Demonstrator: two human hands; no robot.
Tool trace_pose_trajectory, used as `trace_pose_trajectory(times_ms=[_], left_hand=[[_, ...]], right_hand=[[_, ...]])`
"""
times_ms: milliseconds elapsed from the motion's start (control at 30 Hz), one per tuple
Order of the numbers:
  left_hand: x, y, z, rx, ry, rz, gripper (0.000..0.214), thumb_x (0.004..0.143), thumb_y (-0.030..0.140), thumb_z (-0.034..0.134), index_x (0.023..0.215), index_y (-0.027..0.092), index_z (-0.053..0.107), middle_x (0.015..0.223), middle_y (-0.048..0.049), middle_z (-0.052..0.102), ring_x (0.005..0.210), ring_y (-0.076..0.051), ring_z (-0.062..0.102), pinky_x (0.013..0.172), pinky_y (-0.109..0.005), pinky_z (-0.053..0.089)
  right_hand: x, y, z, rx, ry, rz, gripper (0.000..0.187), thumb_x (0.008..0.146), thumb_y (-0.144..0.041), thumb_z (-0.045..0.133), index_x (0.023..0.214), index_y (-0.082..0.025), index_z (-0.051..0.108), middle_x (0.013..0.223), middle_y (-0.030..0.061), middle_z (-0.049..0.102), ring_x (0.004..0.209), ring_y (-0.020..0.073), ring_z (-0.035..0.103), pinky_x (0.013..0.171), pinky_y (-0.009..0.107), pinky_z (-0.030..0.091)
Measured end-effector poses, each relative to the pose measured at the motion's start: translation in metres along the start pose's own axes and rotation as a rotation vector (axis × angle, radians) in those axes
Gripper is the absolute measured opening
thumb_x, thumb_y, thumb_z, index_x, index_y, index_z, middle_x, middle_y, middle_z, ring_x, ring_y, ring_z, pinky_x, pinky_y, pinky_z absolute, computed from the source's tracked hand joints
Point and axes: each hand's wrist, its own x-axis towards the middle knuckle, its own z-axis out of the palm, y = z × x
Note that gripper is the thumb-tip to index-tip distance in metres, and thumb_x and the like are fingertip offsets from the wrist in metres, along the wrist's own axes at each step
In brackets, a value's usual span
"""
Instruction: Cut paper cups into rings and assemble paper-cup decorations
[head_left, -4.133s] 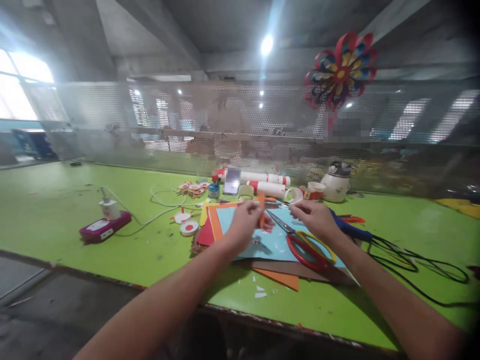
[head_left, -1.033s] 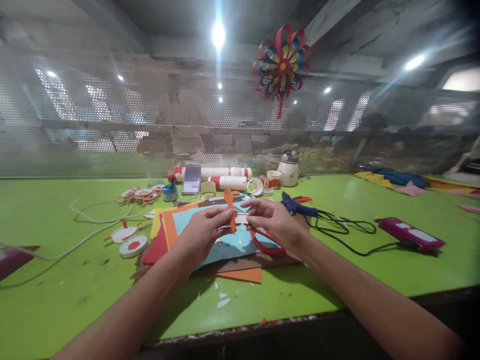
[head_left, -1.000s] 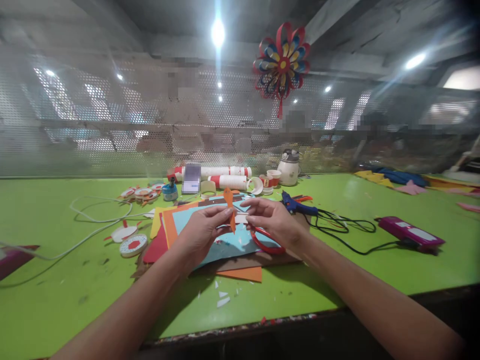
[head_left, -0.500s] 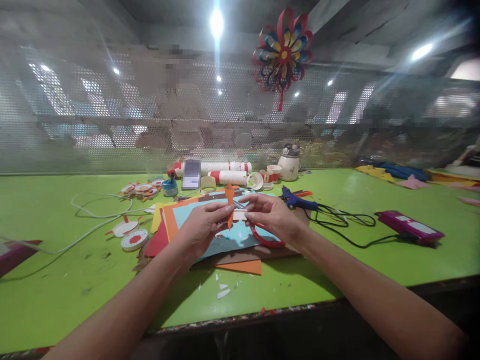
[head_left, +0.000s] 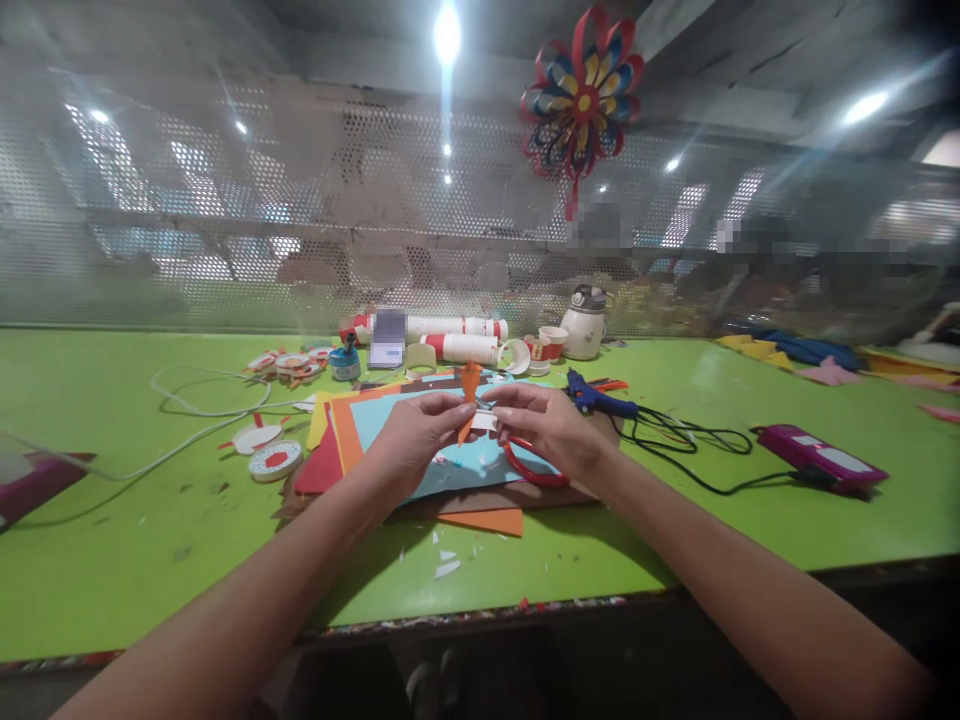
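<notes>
My left hand (head_left: 421,428) pinches an orange paper cutout (head_left: 470,380) upright between thumb and fingertips. Facing it, my right hand (head_left: 551,425) has its fingertips closed on a small white paper piece (head_left: 485,421), which meets the orange cutout. Red-handled scissors (head_left: 534,472) are also held in that hand, the handle loop hanging under the palm and the metal blades (head_left: 486,404) showing by the fingertips. Both hands are just above a stack of coloured paper, with a light blue sheet (head_left: 375,422) on top. The fingers partly hide the orange cutout's lower end.
Left are round paper pieces (head_left: 275,461), a white cable (head_left: 191,440) and a blue bottle (head_left: 345,362). Behind stand a phone (head_left: 387,340), paper-cup tubes (head_left: 459,348) and a jug (head_left: 583,325). A blue glue gun (head_left: 600,396) with black cord and a purple box (head_left: 819,458) lie right.
The camera view has shifted slightly. The orange cutout now leans, its lower end toward the left, and my hands have come a little closer together around the white piece.
</notes>
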Motion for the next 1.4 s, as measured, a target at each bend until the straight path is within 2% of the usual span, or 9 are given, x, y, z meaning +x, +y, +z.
trace_pose_trajectory(times_ms=[200,533,767,933,1100,1167,1233,1300,1400], left_hand=[[0.0,-0.005,0.002,0.064,-0.036,-0.026,0.021,0.064,0.029,0.078,0.073,0.011,0.07,0.067,-0.0044,0.067,0.06,-0.011,0.058,0.066,-0.027,0.047],[-0.002,-0.006,0.003,0.096,-0.035,-0.078,0.021,0.062,0.027,0.08,0.074,0.012,0.07,0.066,-0.0034,0.068,0.059,-0.011,0.058,0.064,-0.026,0.045],[0.002,-0.007,0.001,0.053,-0.004,-0.047,0.019,0.06,0.024,0.08,0.069,0.012,0.069,0.064,-0.0013,0.065,0.062,-0.011,0.059,0.067,-0.026,0.046],[0.009,-0.009,-0.009,0.071,0.075,-0.034,0.024,0.058,0.025,0.081,0.073,0.012,0.069,0.069,-0.002,0.066,0.066,-0.012,0.06,0.07,-0.027,0.047],[0.017,-0.009,-0.019,0.117,0.159,0.019,0.028,0.056,0.026,0.082,0.077,0.013,0.069,0.072,-0.0007,0.066,0.068,-0.011,0.061,0.07,-0.026,0.047],[0.018,-0.009,-0.02,0.108,0.152,0.041,0.029,0.056,0.027,0.082,0.077,0.014,0.069,0.073,-0.0007,0.067,0.069,-0.012,0.061,0.07,-0.026,0.047],[0.019,-0.009,-0.021,0.098,0.156,0.05,0.029,0.055,0.028,0.082,0.077,0.014,0.069,0.074,-0.0009,0.068,0.07,-0.012,0.061,0.071,-0.026,0.047],[0.019,-0.009,-0.021,0.116,0.172,0.052,0.029,0.055,0.029,0.082,0.076,0.014,0.069,0.073,-0.001,0.068,0.069,-0.012,0.06,0.07,-0.025,0.046],[0.019,-0.008,-0.021,0.155,0.198,0.046,0.03,0.055,0.029,0.082,0.077,0.014,0.07,0.07,-0.0006,0.067,0.064,-0.011,0.058,0.066,-0.024,0.045]], right_hand=[[0.0,0.0,0.002,-0.091,0.028,-0.032,0.017,0.074,-0.029,0.07,0.083,-0.014,0.07,0.073,0.0016,0.064,0.068,0.0129,0.058,0.067,0.029,0.046],[-0.002,-0.002,0.007,-0.176,0.08,-0.05,0.018,0.071,-0.031,0.071,0.071,-0.013,0.067,0.062,-0.0016,0.058,0.058,0.0097,0.05,0.06,0.027,0.041],[0.004,-0.001,-0.007,-0.264,0.19,-0.054,0.027,0.069,-0.04,0.07,0.068,-0.014,0.065,0.064,0.0014,0.061,0.061,0.0127,0.056,0.061,0.029,0.047],[0.02,-0.008,-0.047,-0.545,0.373,-0.081,0.027,0.072,-0.042,0.063,0.066,-0.015,0.06,0.066,0.0027,0.062,0.06,0.0127,0.057,0.061,0.028,0.05],[0.032,-0.026,-0.119,-0.92,0.464,0.058,0.016,0.075,-0.029,0.061,0.069,-0.015,0.065,0.066,0.0036,0.066,0.061,0.0143,0.059,0.06,0.026,0.048],[0.03,-0.031,-0.145,-1.112,0.431,0.149,0.004,0.068,-0.019,0.067,0.067,-0.015,0.067,0.066,0.0034,0.067,0.071,0.018,0.061,0.067,0.026,0.046],[0.024,-0.032,-0.163,-1.273,0.367,0.257,0.003,0.066,-0.015,0.071,0.067,-0.014,0.069,0.067,0.0037,0.068,0.077,0.021,0.062,0.072,0.026,0.046],[0.017,-0.029,-0.175,-1.404,0.304,0.351,0.009,0.074,-0.02,0.071,0.08,-0.014,0.069,0.081,0.0051,0.069,0.083,0.0212,0.063,0.076,0.03,0.048],[0.012,-0.021,-0.182,-1.54,0.228,0.442,0.023,0.089,-0.03,0.058,0.106,-0.015,0.062,0.109,0.0069,0.063,0.094,0.02,0.061,0.081,0.037,0.051]])
